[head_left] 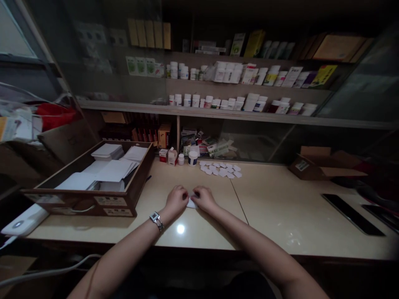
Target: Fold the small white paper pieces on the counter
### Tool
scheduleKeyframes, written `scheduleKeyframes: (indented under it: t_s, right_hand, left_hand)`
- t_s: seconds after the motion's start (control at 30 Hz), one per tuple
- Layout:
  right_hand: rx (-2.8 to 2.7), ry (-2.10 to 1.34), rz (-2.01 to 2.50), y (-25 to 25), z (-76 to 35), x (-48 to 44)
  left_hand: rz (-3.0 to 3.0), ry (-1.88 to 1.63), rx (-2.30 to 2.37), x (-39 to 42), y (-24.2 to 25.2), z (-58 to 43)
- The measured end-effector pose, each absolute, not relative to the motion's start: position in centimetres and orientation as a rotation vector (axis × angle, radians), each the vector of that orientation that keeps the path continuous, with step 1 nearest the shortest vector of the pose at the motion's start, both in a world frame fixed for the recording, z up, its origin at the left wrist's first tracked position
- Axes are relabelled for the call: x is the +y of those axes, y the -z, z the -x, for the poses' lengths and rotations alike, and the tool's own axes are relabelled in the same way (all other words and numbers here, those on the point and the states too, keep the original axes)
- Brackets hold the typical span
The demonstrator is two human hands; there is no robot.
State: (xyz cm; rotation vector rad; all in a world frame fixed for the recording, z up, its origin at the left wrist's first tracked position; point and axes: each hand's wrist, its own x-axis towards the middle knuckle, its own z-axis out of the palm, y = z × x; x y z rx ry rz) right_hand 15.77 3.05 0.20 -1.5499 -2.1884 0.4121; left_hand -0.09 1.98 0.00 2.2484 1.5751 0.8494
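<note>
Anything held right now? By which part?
Yes: the left hand and right hand hold a small white paper from opposite sides. The fingers hide the exact grip.

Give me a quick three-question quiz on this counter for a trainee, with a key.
1. What lies between the left hand and the right hand?
2. Which wrist wears the watch?
3. True or false: the small paper pieces lie to the right of the white bottle.

Key: 1. White paper. 2. Left. 3. True.
</note>
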Motion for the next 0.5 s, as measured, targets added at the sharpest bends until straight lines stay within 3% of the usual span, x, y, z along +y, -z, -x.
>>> scheduleKeyframes:
  t_s: [0.3, 0.5]
  right_hand:
    - [-2.389, -0.088, 1.179, 0.9, -16.4, 3.1]
    - [-2.538, 0.027, 1.104, 0.5, -16.7, 2.9]
  left_hand:
    - [-2.205, -0.872, 1.523, 2.2, 0.1, 0.6]
    - [-2.434, -0.688, 1.461, 1.4, -0.4, 1.1]
